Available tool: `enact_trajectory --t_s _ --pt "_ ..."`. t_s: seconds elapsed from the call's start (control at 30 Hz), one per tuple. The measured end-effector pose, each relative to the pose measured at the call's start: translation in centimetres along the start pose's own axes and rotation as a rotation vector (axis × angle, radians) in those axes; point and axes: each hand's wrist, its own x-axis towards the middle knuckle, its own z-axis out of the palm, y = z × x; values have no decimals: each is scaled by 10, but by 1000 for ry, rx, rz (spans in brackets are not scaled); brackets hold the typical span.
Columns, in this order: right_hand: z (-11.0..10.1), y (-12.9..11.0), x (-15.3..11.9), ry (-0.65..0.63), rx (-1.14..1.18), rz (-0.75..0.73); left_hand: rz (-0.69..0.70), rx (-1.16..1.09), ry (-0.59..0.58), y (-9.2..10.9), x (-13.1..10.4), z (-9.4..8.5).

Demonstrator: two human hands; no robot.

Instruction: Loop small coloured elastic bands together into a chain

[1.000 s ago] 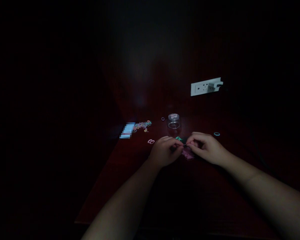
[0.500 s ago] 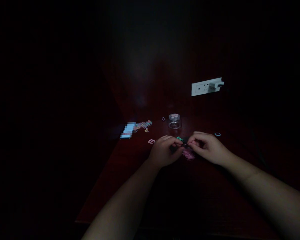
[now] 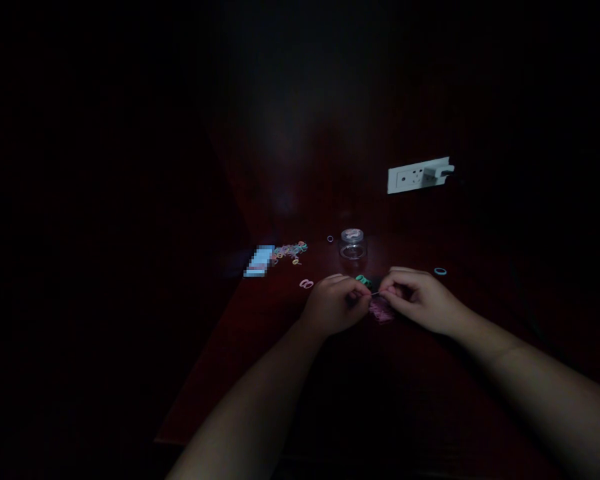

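Between my two hands a small pale hair tie [image 3: 375, 293] is stretched thin. My left hand [image 3: 334, 305] pinches one end of it between thumb and fingertips. At the other end, my right hand [image 3: 416, 297] grips it the same way, its fingers curled. Just below the fingertips lies a bunch of pink hair ties [image 3: 381, 311] on the dark red table [image 3: 230, 360]. Several green hair ties [image 3: 363, 281] lie right behind my hands, partly covered by my left fingers. Two pale pink hair ties [image 3: 307, 284] rest to the left of my left hand.
A clear lidded jar [image 3: 353, 248] stands behind my hands. Mixed coloured hair ties [image 3: 290, 251] are heaped at the back left, beside a lit, blurred-out screen [image 3: 259, 261]. One blue hair tie [image 3: 440, 271] lies on the right. A wall socket [image 3: 414, 176] holds a plug.
My left thumb and fingertips have closed into a tighter pinch, and the pale band shows more plainly between the hands. The whole view has shifted slightly.
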Motion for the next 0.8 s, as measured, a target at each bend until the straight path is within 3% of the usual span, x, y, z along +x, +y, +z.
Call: enact_trajectory --t_s 0.8 --pt "-1 -2 1 -24 -23 12 -20 -15 0 -1 -1 -1"
